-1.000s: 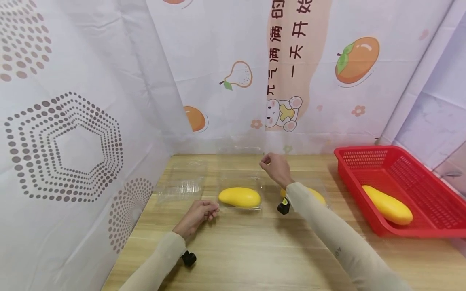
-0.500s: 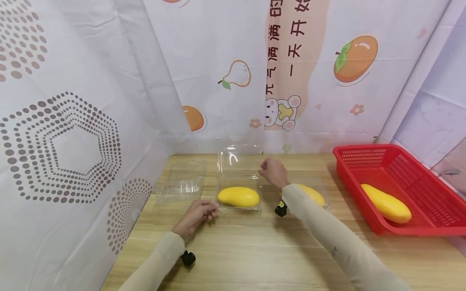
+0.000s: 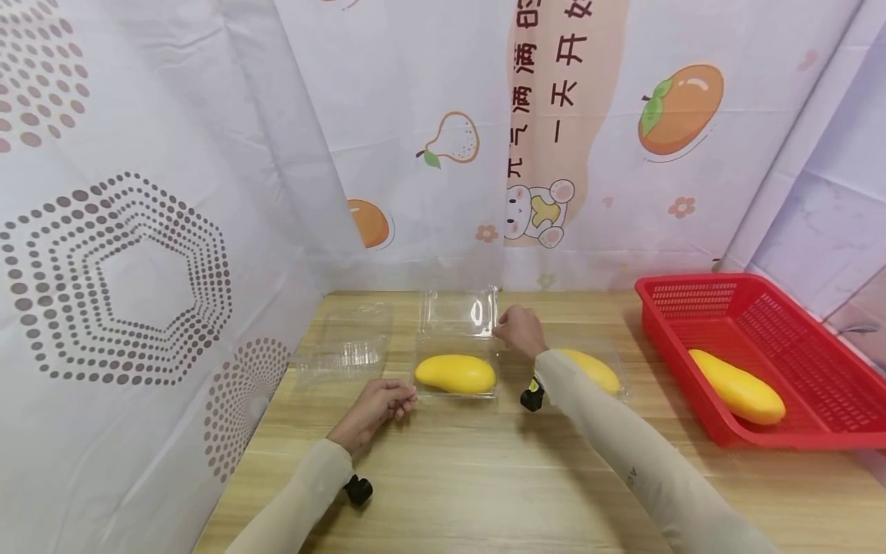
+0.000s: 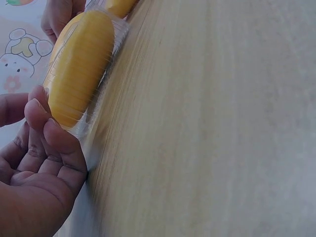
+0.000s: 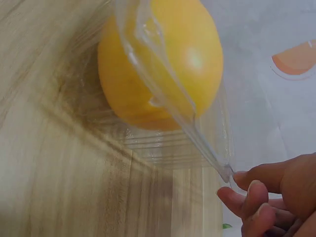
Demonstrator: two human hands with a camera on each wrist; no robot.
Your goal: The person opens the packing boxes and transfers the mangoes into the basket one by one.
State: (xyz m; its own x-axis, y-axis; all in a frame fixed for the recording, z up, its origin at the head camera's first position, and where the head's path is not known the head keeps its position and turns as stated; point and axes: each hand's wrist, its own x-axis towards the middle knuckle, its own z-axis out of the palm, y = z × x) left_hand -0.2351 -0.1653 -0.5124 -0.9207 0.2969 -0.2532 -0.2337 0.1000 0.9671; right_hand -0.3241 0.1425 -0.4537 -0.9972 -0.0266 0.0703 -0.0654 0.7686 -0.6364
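A yellow mango (image 3: 455, 374) lies in the base of a clear plastic clamshell box (image 3: 457, 395) in the middle of the table, its clear lid (image 3: 459, 312) raised at the back. My right hand (image 3: 522, 331) pinches the lid's right edge between thumb and fingertips; the right wrist view shows the thumb (image 5: 266, 175) on that edge. At the base's front left corner, my left hand (image 3: 374, 412) pinches the rim with thumb and curled fingers, seen close up beside the mango (image 4: 81, 69) in the left wrist view.
Right of the box, another clear box holds a mango (image 3: 591, 371), partly hidden by my right sleeve. An open clear box (image 3: 346, 360) stands at the left. A red basket (image 3: 681, 377) with one long yellow fruit (image 3: 737, 388) stands at the right. Printed curtains (image 3: 415, 231) hang behind.
The lid's top edge has come slightly lower and its tilt has changed. My right hand has moved a little down with it. The left hand stays at the front left corner.
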